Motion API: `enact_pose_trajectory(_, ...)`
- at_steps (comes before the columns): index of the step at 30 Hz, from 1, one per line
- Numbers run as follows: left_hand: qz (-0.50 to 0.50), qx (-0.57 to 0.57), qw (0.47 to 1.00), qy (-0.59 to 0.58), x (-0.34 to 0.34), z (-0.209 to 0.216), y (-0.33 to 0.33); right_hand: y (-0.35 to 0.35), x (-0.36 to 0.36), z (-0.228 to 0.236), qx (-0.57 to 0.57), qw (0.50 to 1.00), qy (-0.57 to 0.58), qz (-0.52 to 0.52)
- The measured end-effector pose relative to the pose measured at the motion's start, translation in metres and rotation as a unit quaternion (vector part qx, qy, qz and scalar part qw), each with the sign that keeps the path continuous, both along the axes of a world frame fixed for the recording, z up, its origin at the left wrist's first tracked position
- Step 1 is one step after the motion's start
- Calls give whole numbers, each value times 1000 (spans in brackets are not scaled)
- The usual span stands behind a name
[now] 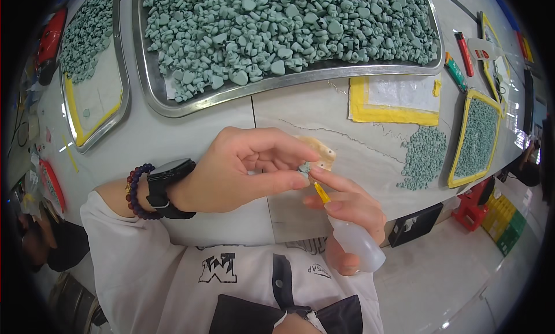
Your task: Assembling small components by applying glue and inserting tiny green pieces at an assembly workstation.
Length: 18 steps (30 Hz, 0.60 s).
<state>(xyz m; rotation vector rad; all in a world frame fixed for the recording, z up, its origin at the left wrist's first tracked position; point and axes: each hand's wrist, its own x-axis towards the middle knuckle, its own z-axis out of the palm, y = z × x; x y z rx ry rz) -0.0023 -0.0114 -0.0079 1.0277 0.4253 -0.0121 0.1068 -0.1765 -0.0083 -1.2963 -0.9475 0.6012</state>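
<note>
Head: lettered shirt (188, 293), left hand (231, 169) pinched on apparent pebble (304, 168), right hand (364, 210) around bottle (359, 245).

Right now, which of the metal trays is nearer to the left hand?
The wide metal tray, heaped with green pieces, beyond the left hand; the other tray, farther left, shows a yellow-edged sheet.

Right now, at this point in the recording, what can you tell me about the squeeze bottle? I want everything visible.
The squeeze bottle has a rounded, cloudy-white body that looks like soft plastic, and a slim yellow nozzle. It is held tilted in the right hand, whose fingers cover part of it. The nozzle points up and left toward the small green piece in the left hand; whether they touch is unclear. How full it is cannot be told.
</note>
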Motion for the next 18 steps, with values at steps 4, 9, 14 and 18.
enact_pose_trajectory(4, -9, 10, 1000, 12, 0, 2, 1, 0, 0, -1, 0, 1000, 2, -2)
enact_pose_trajectory(9, -13, 26, 999, 16, 0, 3, 0, -2, 0, 0, -10, 1000, 10, -2)
enact_pose_trajectory(14, -16, 22, 1000, 15, 0, 2, 2, 1, 6, -2, -8, 998, -50, 41)
enact_pose_trajectory(18, -18, 27, 999, 13, 1, 1, 1, 0, 7, -3, -2, 998, -56, 36)
